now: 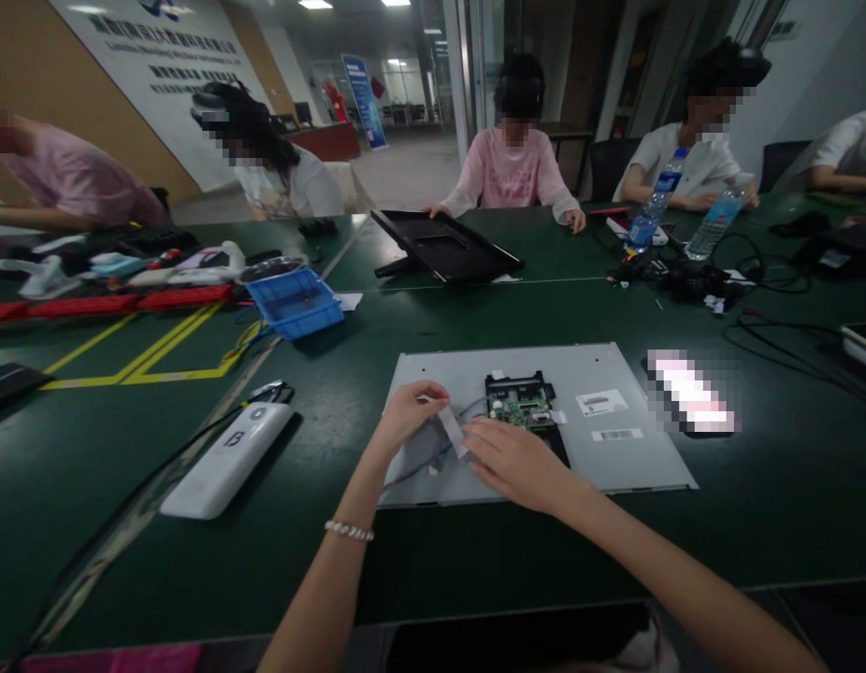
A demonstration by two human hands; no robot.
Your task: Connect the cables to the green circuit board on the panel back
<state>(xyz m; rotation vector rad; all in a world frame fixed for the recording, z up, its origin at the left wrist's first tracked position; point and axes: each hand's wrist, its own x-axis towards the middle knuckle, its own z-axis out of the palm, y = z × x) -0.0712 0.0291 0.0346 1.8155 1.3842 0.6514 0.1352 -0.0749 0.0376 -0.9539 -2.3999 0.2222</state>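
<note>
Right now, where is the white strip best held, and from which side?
I would pinch the strip at its upper end, from the left, as the left hand does. It is thin and flat, so a fingertip grip fits, and the right hand presses its lower end against the panel.

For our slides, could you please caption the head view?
Left hand pinches a white strip, right hand rests on its end, beside a circuit board on a grey panel.

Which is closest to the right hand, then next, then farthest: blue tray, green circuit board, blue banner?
1. Green circuit board, just beyond the right hand.
2. Blue tray, farther off to the left.
3. Blue banner, far at the back.
</note>
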